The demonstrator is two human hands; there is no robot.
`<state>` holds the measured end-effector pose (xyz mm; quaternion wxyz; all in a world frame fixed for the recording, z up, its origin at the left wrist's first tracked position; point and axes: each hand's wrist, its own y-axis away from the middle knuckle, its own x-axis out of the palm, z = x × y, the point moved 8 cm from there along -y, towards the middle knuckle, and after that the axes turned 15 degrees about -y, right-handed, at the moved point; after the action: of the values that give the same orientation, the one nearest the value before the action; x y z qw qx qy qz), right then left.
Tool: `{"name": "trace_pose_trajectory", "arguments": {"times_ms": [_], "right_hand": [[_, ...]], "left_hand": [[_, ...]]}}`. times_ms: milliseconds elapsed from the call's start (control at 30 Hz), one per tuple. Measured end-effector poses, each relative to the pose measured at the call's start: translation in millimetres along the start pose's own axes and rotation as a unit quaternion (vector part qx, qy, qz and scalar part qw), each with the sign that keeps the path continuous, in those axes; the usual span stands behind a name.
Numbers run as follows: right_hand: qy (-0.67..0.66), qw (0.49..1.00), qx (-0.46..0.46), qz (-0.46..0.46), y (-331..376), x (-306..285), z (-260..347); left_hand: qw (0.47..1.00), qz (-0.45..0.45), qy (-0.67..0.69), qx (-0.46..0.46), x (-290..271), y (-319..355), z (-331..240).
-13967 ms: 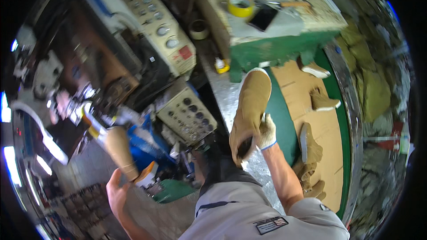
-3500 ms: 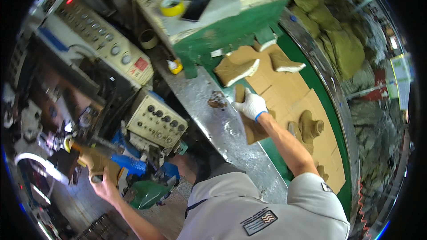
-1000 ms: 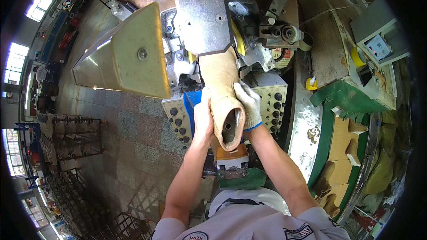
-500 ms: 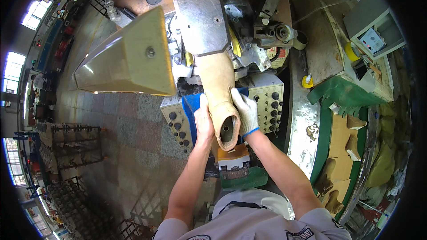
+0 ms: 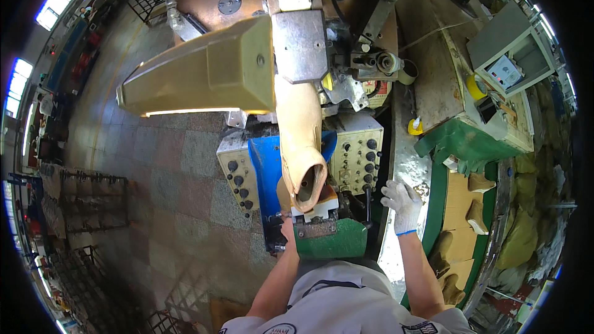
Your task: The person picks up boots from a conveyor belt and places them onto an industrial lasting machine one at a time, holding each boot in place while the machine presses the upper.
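Observation:
A tan boot (image 5: pixel 297 120) sits in the shoe machine with its toe end under a steel plate (image 5: pixel 299 46) and its open top facing me. A brown-and-white pad and a green flap (image 5: pixel 334 239) are just below that opening. My bare left hand (image 5: pixel 288 229) is low at the left side of this part, its fingers hidden behind the machine. My right hand (image 5: pixel 403 205), in a white knit glove with a blue cuff, is off the boot, over the worn metal ledge at right. It holds nothing and its fingers are apart.
A large olive guard (image 5: pixel 204 68) juts out left of the boot. Control boxes with black knobs (image 5: pixel 357 154) flank a blue panel (image 5: pixel 263 167). At right, several boot pieces (image 5: pixel 476 215) lie on a green-edged conveyor. Racks (image 5: pixel 93 204) stand on the left.
Both hands have let go of the boot. My right hand has moved right and down, and my left hand has dropped below the boot. The view has shifted, with the guard looking flatter.

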<state>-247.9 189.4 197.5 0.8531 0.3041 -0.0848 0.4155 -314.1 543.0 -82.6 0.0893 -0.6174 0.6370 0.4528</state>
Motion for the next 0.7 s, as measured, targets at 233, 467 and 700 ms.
{"name": "trace_pose_trajectory", "arguments": {"times_ms": [233,467,700], "right_hand": [[0.001,0.997,0.014,0.072,7.8,29.9,10.6],[-0.08,0.968,0.063,0.229,68.6,72.8,25.2],[-0.314,0.843,0.318,0.299,138.0,135.4,7.6]], "left_hand": [[0.996,0.007,-0.082,0.026,-159.7,38.6,-61.5],[0.977,0.081,0.195,0.038,-355.4,166.0,-140.3],[0.931,0.25,0.203,0.173,-268.4,150.5,-258.3]]}}
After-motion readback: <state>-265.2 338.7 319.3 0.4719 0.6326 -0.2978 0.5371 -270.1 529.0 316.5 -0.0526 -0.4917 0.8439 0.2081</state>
